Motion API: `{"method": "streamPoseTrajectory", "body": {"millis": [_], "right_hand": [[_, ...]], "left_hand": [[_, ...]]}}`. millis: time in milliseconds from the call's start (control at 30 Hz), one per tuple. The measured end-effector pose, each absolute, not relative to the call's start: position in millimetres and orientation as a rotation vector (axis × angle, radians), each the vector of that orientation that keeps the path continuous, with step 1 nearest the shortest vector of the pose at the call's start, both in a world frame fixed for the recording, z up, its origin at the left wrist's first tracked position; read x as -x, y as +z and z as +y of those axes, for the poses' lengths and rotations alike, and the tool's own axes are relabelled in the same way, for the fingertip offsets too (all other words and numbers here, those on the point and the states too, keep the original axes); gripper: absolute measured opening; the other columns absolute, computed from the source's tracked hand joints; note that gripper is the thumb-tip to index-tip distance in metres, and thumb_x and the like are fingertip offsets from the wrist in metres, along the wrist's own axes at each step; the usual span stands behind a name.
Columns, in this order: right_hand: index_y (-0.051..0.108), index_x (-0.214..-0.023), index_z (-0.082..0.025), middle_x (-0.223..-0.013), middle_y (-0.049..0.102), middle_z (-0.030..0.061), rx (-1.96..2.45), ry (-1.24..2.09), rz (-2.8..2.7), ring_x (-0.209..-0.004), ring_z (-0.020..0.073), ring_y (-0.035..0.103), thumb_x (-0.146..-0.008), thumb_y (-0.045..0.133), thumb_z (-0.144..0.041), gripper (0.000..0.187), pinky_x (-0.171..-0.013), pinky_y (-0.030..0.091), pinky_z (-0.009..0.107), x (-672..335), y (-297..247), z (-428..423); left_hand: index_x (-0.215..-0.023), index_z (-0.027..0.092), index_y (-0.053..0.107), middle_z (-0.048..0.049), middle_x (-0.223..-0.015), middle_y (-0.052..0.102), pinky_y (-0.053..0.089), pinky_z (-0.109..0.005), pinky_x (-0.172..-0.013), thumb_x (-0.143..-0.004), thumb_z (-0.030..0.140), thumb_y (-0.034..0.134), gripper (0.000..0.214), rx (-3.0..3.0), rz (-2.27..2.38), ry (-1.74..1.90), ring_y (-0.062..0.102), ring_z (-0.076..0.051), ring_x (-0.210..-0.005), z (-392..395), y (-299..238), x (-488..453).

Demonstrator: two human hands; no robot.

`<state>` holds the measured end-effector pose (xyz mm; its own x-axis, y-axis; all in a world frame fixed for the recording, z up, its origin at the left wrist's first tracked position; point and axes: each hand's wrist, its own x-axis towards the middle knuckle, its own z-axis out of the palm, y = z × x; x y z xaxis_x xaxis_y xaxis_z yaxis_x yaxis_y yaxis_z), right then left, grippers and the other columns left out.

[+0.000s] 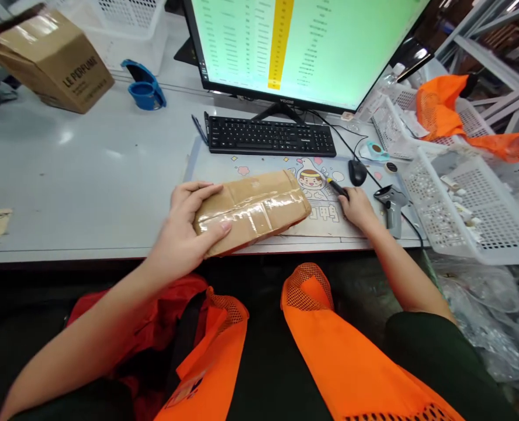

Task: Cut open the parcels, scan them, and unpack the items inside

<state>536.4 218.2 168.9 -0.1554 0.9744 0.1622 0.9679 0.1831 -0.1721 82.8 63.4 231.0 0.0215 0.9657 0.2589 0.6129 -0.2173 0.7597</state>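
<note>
A flat brown parcel [253, 209] wrapped in clear tape lies on the desk mat near the table's front edge. My left hand [184, 225] grips its left end, thumb on the near side and fingers curled over the top. My right hand [359, 207] rests on the mat just right of the parcel, closed around a small black and yellow tool [337, 187] like a marker or cutter. A grey handheld barcode scanner [391, 204] lies just right of that hand.
A black keyboard [270, 135], a mouse [357, 172] and a monitor [303, 47] stand behind the mat. A cardboard box [49, 58] and blue tape dispenser [143, 88] sit at the back left. White mesh baskets [470, 210] crowd the right. Orange mesh bags [342, 351] lie on my lap.
</note>
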Motion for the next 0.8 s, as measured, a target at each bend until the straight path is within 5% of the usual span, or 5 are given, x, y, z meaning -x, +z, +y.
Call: {"method": "streamPoseTrajectory", "body": {"millis": [233, 367, 800], "right_hand": [[0.062, -0.150, -0.031, -0.117, 0.073, 0.0096, 1.041, 0.039, -2.612, -0.100, 0.0274, 0.070, -0.106, 0.053, -0.042, 0.046, -0.087, 0.055, 0.042, -453, 311, 133], [0.067, -0.146, -0.030, -0.100, 0.073, 0.0078, 0.811, 0.035, -2.932, -0.081, 0.0227, 0.068, -0.108, 0.052, -0.045, 0.043, -0.070, 0.050, 0.035, -387, 346, 105], [0.083, -0.111, -0.034, -0.080, 0.075, 0.0028, 0.944, 0.168, -2.865, -0.064, 0.0206, 0.063, -0.095, 0.068, -0.063, 0.036, -0.062, 0.045, 0.038, -363, 372, 113]], "left_hand": [[-0.141, 0.027, 0.057, -0.0107, -0.146, 0.050, 0.038, -0.058, -0.129, -0.094, 0.040, 0.065, 0.049, -1.790, 1.549, 1.246, 0.047, -0.033, -0.146, 51, 231, -101], [-0.137, 0.028, 0.057, -0.0109, -0.146, 0.049, 0.038, -0.057, -0.129, -0.095, 0.035, 0.065, 0.044, -1.815, 1.533, 1.309, 0.047, -0.032, -0.146, 41, 230, -106], [-0.137, 0.027, 0.054, -0.0115, -0.144, 0.051, 0.040, -0.057, -0.127, -0.094, 0.030, 0.066, 0.045, -1.889, 1.503, 1.371, 0.048, -0.031, -0.144, 37, 228, -111]]}}
